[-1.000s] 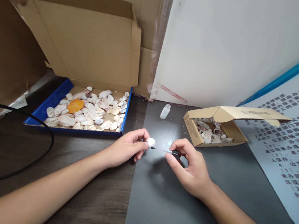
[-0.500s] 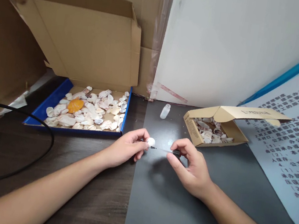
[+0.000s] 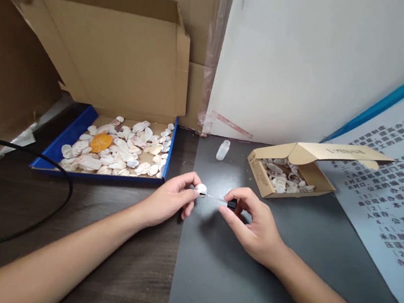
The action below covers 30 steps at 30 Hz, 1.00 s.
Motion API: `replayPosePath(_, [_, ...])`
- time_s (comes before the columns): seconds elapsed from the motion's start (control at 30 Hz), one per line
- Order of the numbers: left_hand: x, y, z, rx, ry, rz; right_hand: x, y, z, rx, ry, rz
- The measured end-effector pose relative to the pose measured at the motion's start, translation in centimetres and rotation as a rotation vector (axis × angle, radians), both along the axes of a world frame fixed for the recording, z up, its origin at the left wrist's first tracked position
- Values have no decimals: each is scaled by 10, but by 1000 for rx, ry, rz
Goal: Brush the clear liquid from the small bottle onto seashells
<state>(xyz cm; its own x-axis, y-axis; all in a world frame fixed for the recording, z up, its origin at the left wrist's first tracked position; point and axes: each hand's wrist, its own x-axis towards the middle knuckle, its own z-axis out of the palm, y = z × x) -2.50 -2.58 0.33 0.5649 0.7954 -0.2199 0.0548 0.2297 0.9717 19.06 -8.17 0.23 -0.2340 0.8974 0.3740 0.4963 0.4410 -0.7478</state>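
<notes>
Between thumb and fingers, my left hand [image 3: 176,197] pinches a small white seashell [image 3: 201,189]. My right hand [image 3: 252,222] grips a thin applicator brush [image 3: 231,204] by its black cap. The brush's narrow stem points left, and its dark tip is at the shell's lower edge; whether it touches the shell is hard to make out. Behind both hands, a small translucent bottle [image 3: 223,150] stands uncapped on the dark grey mat [image 3: 206,282], with whitish contents inside.
At the left, a blue-edged cardboard box [image 3: 99,175] holds many shells and one orange scallop shell [image 3: 101,143]. A smaller cardboard box [image 3: 258,176] with shells stands at the right, its lid raised. A black cable [image 3: 68,193] loops across the left side. Printed sheet [image 3: 398,199] at far right.
The brush has shifted left, its tip now closer against the shell, and more of the black cap shows in my right hand. The shell has moved very slightly.
</notes>
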Motion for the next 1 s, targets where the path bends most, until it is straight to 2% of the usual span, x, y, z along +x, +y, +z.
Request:
replayPosePath(0.33, [1,-1,2,-19,-34,6,1,0,5,-24,21,28])
replayPosePath(0.53, [2,-1,1,-27,-71,2,0,1,4,-31,15,-16])
replayPosePath(0.73, [1,0,0,-32,-96,35,1,1,3,-36,22,3])
replayPosePath(0.9, [0,0,0,-23,-78,28,0,2,1,-61,55,-66])
replayPosePath(1.0, [0,0,0,-30,-80,30,-1,2,2,-68,77,-38])
